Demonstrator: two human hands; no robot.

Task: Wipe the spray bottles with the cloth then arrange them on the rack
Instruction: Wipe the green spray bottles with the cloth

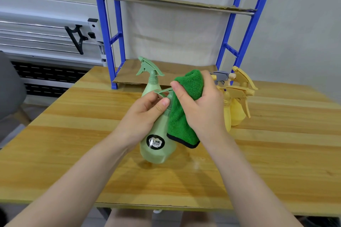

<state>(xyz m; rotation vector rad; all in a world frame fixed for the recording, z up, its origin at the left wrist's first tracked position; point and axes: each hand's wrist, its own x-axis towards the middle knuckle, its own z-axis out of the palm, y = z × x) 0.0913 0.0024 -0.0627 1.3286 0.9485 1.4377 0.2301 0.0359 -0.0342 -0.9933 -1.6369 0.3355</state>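
My left hand (145, 114) grips the neck of a pale green spray bottle (156, 145) with a black round label, tilted above the wooden table (73, 143). My right hand (201, 105) holds a green cloth (186, 108) with a black hem against the bottle's head. A second green spray bottle (151, 77) stands upright behind it. Two yellow spray bottles (238, 105) stand to the right, partly hidden by my right hand, and a grey sprayer head (221, 76) shows behind them. The blue rack (107, 33) stands at the table's back.
The rack's lower shelf carries a cardboard sheet (166, 72), and an upper cardboard shelf (175, 1) spans its posts. A grey chair (9, 86) sits at the left. A white wall unit with a black bracket (77, 37) lies behind the table's left.
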